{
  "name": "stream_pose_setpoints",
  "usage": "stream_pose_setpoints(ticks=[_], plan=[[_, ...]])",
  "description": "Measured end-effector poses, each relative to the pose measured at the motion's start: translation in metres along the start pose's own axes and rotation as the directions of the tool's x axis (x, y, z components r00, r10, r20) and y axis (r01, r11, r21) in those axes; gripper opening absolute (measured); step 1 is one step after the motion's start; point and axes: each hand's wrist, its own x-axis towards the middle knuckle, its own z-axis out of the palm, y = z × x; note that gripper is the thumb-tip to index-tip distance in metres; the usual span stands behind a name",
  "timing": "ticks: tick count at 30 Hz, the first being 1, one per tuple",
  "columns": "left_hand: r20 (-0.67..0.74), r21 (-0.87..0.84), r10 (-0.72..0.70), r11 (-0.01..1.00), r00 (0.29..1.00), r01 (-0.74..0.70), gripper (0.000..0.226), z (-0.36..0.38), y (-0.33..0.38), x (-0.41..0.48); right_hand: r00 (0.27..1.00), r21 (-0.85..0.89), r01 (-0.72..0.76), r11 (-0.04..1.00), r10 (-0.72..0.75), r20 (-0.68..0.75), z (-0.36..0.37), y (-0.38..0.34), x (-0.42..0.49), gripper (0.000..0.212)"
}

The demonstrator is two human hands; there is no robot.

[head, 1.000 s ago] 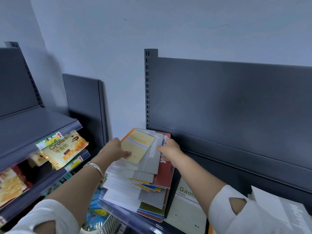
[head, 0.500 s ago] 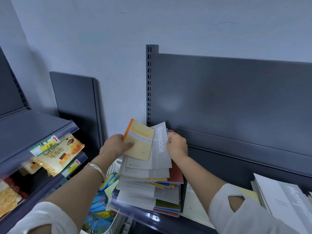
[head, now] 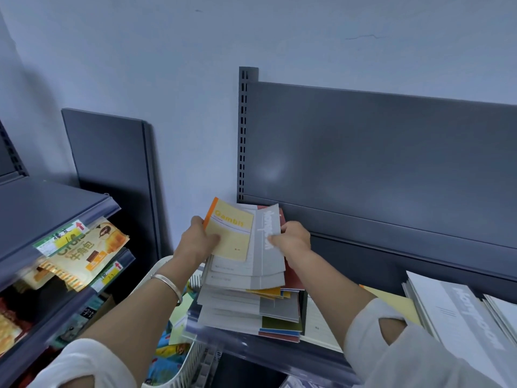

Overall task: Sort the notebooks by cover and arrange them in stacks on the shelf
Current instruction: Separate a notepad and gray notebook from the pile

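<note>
A mixed pile of notebooks (head: 246, 312) lies at the left end of the dark shelf (head: 279, 357). My left hand (head: 195, 242) grips a yellow "Gambit" notebook (head: 232, 233) with an orange spine, tilted up above the pile. My right hand (head: 293, 239) pinches the right edge of a grey notebook (head: 267, 247) lifted from the pile's top. A red cover (head: 292, 275) shows under the grey ones. A flat yellow notebook (head: 321, 323) lies to the right of the pile, and a stack of grey notebooks (head: 458, 312) sits at the far right.
The shelf's dark back panel (head: 391, 163) rises behind the notebooks. A second rack at the left holds snack packets (head: 84, 253) behind price strips. A white plastic basket (head: 181, 368) with colourful items stands below between the racks. A loose dark panel (head: 112, 177) leans on the wall.
Both hands have raised the yellow and grey notebooks higher off the pile and tilted them more upright. My view has shifted down and to the right.
</note>
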Motion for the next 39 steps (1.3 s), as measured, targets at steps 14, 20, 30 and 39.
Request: stream_pose_setpoints(ticks=[14, 20, 30, 39], plan=[[0.001, -0.25, 0.258, 0.935, 0.966, -0.25, 0.026, 0.008, 0.062, -0.038, 0.926, -0.08, 0.27, 0.96, -0.281, -0.251, -0.043, 0.01, -0.023, 0.007], [0.114, -0.4, 0.264, 0.895, 0.958, -0.199, 0.035, 0.081, 0.103, -0.069, 0.934, 0.07, 0.201, 0.977, -0.17, -0.313, -0.127, 0.077, -0.031, 0.01], [0.249, -0.48, 0.187, 0.876, 0.95, -0.047, 0.025, 0.238, 0.175, -0.171, 0.933, 0.052, 0.104, 0.993, -0.079, -0.352, -0.277, 0.22, -0.065, 0.01], [0.192, -0.444, 0.17, 0.893, 0.966, -0.069, 0.031, 0.293, 0.206, -0.219, 0.935, 0.093, -0.105, 0.99, 0.13, -0.329, -0.352, 0.292, -0.083, 0.016]])
